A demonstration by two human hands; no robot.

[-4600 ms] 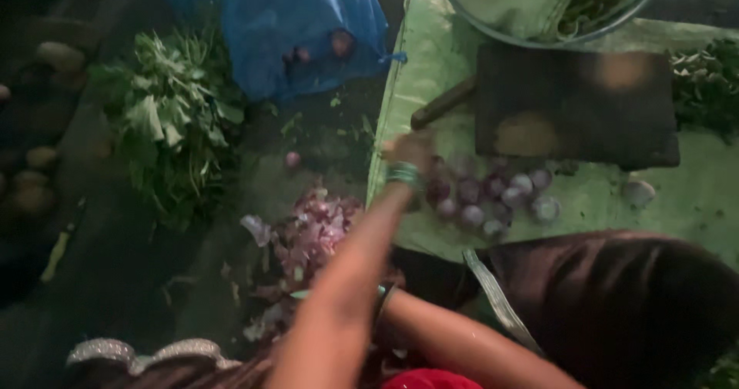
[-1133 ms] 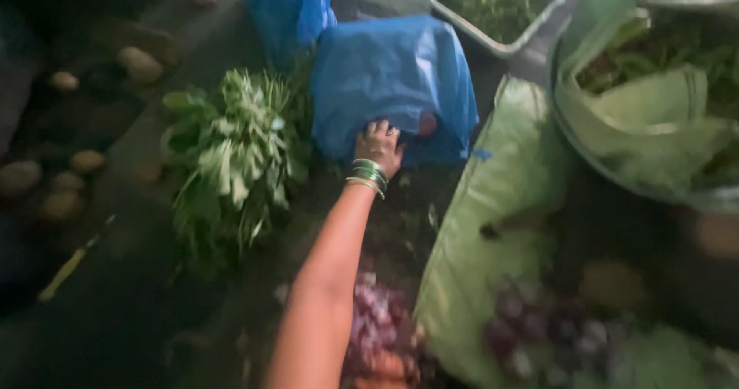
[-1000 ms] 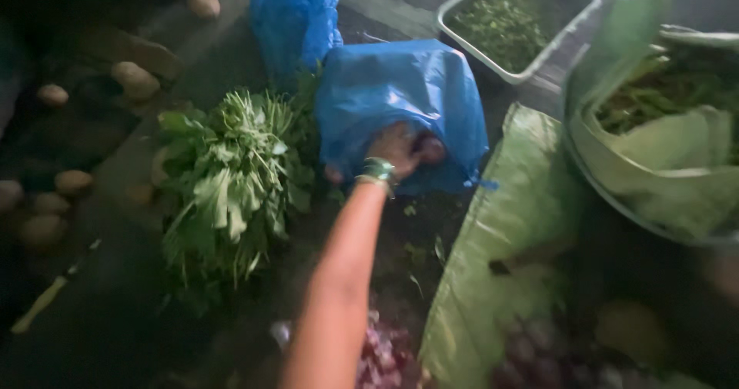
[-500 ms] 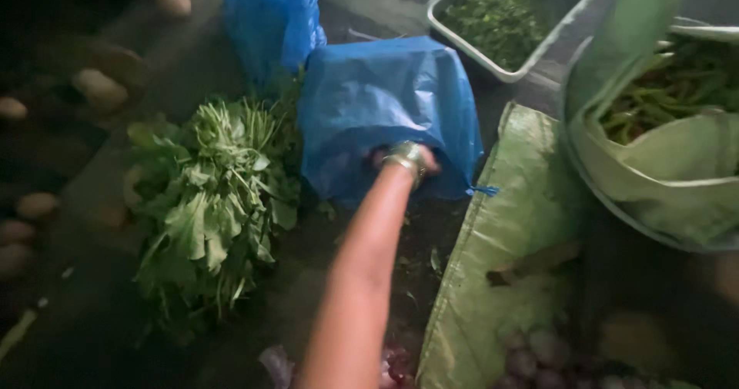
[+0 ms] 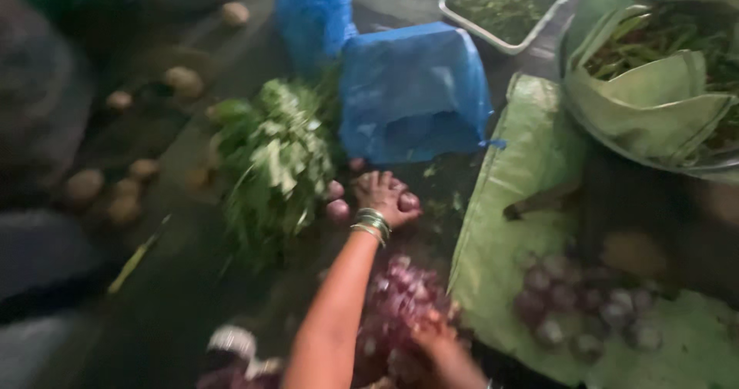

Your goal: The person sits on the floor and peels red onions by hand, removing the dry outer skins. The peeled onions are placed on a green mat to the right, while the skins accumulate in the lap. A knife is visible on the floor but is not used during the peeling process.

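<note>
Head view, left hand [image 5: 382, 197] fingers closed on red onions [image 5: 408, 201], blue bag [image 5: 412, 93] just beyond

Floor-level cooking spot: leafy greens [image 5: 273, 158], potatoes [image 5: 85, 185], peeled onions [image 5: 585, 312].

A dark floor [image 5: 177, 312] carries everything. On it, at the left, lie scattered potatoes [image 5: 85, 185]. A bunch of leafy greens [image 5: 273, 158] lies in the middle, just beside a blue plastic bag [image 5: 412, 89] that sits upright with its mouth open toward the camera. A few small red onions [image 5: 336, 200] rest on the floor in front of the bag. Nearer the camera is a heap of purple onion peels [image 5: 400, 304]. At the right a green sack [image 5: 516, 204] is spread flat, bearing peeled onions [image 5: 577, 304]. A metal tray [image 5: 493, 8] of greens stands at the top.
</note>
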